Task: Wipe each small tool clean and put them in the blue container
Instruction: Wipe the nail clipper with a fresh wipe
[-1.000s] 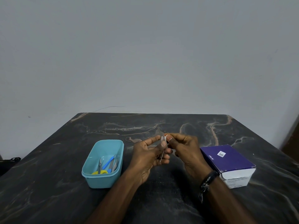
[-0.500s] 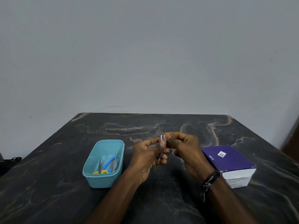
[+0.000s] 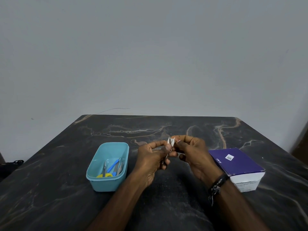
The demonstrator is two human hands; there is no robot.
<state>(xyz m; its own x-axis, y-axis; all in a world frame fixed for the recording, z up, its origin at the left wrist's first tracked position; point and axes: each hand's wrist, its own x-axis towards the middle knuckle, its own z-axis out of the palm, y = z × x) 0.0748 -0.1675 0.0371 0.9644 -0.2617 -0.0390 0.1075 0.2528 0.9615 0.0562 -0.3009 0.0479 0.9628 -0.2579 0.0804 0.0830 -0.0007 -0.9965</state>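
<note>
Table: a dark marble-patterned table (image 3: 166,205) carries everything and meets a plain grey wall at its far edge.
Box: a purple box with white sides (image 3: 236,165) lies on the table at the right, just beside the right forearm; what is printed on its small label is too small to read.
Container: the blue container (image 3: 93,174) stands open on the table at the left, apart from the hands. Inside lie several tools already put away: scissors with yellow handles (image 3: 105,175), a blue-handled tool (image 3: 113,166) and some thin metal pieces that I cannot tell apart.
Left hand: the left hand (image 3: 150,160) is raised above the table centre. Its thumb and curled fingers pinch a thin metal tool (image 3: 165,156), which points up and away from the person.
Right hand: the right hand (image 3: 193,154) is just beside the left, with a dark bracelet (image 3: 216,184) on its wrist. Its fingertips are pressed together on a small white wipe (image 3: 171,141) folded around the upper end of the tool.
Step in hand: it looks like the wiping of one more small tool; its exact kind is hidden by the fingers.
Next move: I think the wipe should travel along the whole length of the tool. Then the left hand carries the tool to the left and lowers it into the container, with care because the tip may be sharp.
</note>
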